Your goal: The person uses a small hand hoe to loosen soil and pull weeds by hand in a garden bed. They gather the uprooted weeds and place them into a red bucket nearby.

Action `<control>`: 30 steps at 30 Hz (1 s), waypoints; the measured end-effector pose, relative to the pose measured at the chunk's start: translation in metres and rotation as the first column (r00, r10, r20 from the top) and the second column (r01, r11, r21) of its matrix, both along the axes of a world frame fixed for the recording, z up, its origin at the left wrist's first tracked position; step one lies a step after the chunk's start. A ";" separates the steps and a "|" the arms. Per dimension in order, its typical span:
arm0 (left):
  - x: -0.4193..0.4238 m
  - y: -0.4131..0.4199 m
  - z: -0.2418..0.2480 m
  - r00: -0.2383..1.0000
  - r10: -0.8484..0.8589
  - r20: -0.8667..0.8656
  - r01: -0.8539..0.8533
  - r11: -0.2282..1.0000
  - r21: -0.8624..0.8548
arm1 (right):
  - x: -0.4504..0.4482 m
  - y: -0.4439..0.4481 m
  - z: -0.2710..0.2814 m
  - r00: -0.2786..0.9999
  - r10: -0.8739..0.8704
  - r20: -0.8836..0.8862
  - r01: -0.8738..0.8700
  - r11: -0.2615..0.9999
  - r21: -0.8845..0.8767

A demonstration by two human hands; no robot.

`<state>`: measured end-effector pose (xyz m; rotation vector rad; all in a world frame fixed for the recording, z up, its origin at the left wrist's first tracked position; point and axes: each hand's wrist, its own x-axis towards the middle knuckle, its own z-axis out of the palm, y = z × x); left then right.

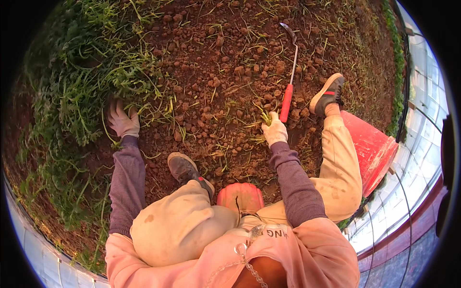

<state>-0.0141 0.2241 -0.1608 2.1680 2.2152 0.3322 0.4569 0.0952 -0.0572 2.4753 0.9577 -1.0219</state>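
Note:
My left hand (123, 120), in a pale thin glove, is spread at the edge of a mass of leafy green plants (86, 104); its fingertips are partly lost among the stems, and I see nothing gripped in it. Some cut-looking green stalks (265, 117) are pinched in my right hand (274, 130), also gloved, low over the reddish soil. Just right of that hand lies a sickle (287, 102) with a red handle, a thin metal shaft and a curved blade pointing away from me.
Clods and scattered stalks cover the brown soil (216, 82). A red plastic bucket (371, 151) lies tilted beside my right leg. Something red (240, 196) is beneath me between my legs. My shoes (327, 94) rest on the soil. Clear sheeting (421, 144) stands at the right edge.

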 end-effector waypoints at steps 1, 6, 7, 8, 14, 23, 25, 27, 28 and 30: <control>-0.003 0.000 0.001 1.000 -0.003 -0.002 0.003 1.000 0.008 | -0.013 0.008 0.010 0.988 0.154 -0.003 -0.154 0.985 -0.078; 0.002 0.003 0.007 1.000 -0.007 0.004 0.007 1.000 0.001 | -0.002 0.000 0.002 0.939 -0.186 -0.288 0.274 0.913 0.303; -0.006 0.001 0.009 0.999 -0.035 0.003 0.035 0.999 0.025 | -0.019 0.019 0.013 0.919 -0.215 -0.331 0.349 0.834 0.428; -0.003 0.003 0.010 0.997 -0.074 0.025 0.072 0.996 0.057 | -0.019 0.036 0.013 0.954 -0.028 -0.300 0.165 0.882 0.441; 0.008 0.005 0.009 0.999 -0.028 0.028 0.027 0.999 0.031 | -0.059 0.107 -0.008 0.807 0.586 -0.079 -0.517 0.764 0.385; -0.002 0.001 0.005 0.999 -0.035 -0.001 0.035 0.998 0.043 | -0.112 0.044 0.031 0.702 0.126 -0.701 0.095 0.959 0.267; -0.005 0.002 0.003 1.000 -0.017 -0.013 0.017 1.000 0.020 | -0.159 0.019 0.036 0.638 0.621 -0.456 -0.631 0.760 0.153; 0.004 0.005 0.004 1.000 0.010 -0.025 -0.011 1.000 -0.020 | -0.166 -0.005 0.009 0.605 0.700 -0.379 -0.674 0.704 0.223; 0.006 0.002 0.005 1.000 0.005 -0.016 -0.005 1.000 -0.022 | -0.164 -0.008 0.002 0.619 0.692 -0.371 -0.645 0.718 0.262; -0.001 0.001 0.006 1.000 -0.017 0.001 0.017 1.000 0.003 | -0.149 0.001 -0.001 0.674 0.608 -0.420 -0.531 0.794 0.296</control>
